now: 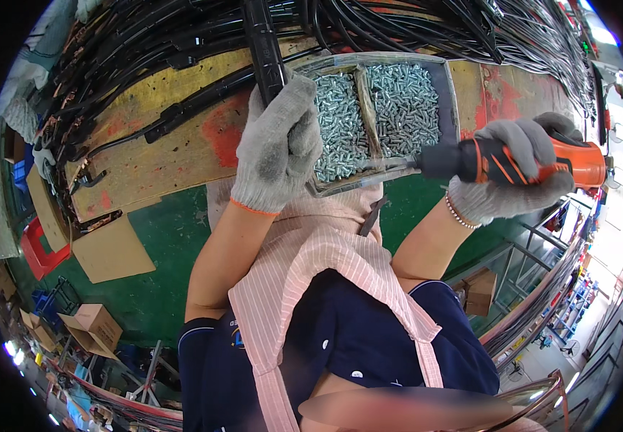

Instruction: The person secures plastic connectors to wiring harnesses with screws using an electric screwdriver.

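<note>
My left hand (280,144), in a grey knit glove, is closed around the lower end of a long black plastic housing (263,43). The housing extends up and away toward the far edge of the bench. My right hand (516,173), also gloved, grips an orange and black power screwdriver (485,160), held sideways with its nose to the left. Its bit crosses the near edge of a two-part tray (450,90). Silver screws (406,108) fill both compartments, split by a worn divider (366,101). The left glove overlaps the tray's left side.
Bundles of black cables (383,32) lie along the far side of the worn wooden bench (146,155). Another black part with a cable (196,101) rests at the left. A cardboard sheet (113,248), a red plastic frame (38,248) and an open carton (92,327) are at lower left.
</note>
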Tool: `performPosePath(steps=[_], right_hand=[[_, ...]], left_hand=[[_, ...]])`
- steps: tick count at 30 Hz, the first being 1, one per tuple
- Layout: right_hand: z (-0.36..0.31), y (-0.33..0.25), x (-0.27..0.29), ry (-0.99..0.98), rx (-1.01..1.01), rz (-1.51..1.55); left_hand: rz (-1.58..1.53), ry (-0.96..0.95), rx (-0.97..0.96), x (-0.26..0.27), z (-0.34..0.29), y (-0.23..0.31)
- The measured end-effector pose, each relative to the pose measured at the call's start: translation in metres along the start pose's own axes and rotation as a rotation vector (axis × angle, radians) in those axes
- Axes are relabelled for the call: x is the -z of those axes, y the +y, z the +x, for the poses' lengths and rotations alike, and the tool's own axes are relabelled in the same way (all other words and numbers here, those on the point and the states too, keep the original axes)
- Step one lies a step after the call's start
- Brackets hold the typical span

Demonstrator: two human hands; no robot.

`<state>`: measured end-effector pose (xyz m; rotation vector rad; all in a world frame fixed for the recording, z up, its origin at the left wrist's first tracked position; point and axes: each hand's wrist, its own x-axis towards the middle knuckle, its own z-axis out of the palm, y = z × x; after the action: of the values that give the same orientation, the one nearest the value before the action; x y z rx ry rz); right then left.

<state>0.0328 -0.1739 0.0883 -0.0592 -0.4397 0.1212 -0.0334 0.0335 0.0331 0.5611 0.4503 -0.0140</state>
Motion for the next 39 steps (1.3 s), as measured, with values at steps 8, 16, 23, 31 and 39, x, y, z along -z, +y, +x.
performPosePath(steps=[8,16,23,31,39], right_hand=[[-0.017,0.011,0.005,0.090,0.176,-0.782],[-0.018,0.015,0.010,0.158,0.171,-0.817],[-0.020,0.017,0.014,0.212,0.182,-0.788],[-0.021,0.019,0.012,0.233,0.182,-0.842],[-0.020,0.018,0.011,0.211,0.187,-0.828]], left_hand=[[0.056,0.014,-0.018,0.000,0.002,-0.003],[0.104,0.059,-0.018,-0.003,-0.001,-0.004],[0.075,0.064,-0.029,-0.002,0.000,-0.005],[0.049,0.057,-0.012,0.002,0.002,-0.006],[0.100,0.060,-0.042,-0.003,0.000,-0.010]])
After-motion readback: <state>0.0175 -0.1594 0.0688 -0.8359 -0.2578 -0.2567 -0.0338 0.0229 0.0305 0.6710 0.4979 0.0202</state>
